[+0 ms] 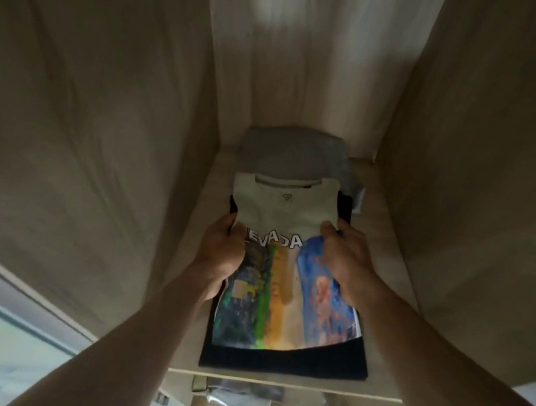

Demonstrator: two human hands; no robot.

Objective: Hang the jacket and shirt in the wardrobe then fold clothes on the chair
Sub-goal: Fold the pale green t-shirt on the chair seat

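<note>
On the wardrobe shelf (388, 239) we grip the folded white printed T-shirt (288, 205), our left hand (222, 251) closed on its left edge and our right hand (344, 260) on its right, atop a folded dark garment (283, 361), a grey garment (291, 155) behind it.

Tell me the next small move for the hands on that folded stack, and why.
Probably let go and withdraw: the left hand and right hand grip the printed T-shirt, which already lies flat atop the dark garment on the wardrobe shelf.
</note>
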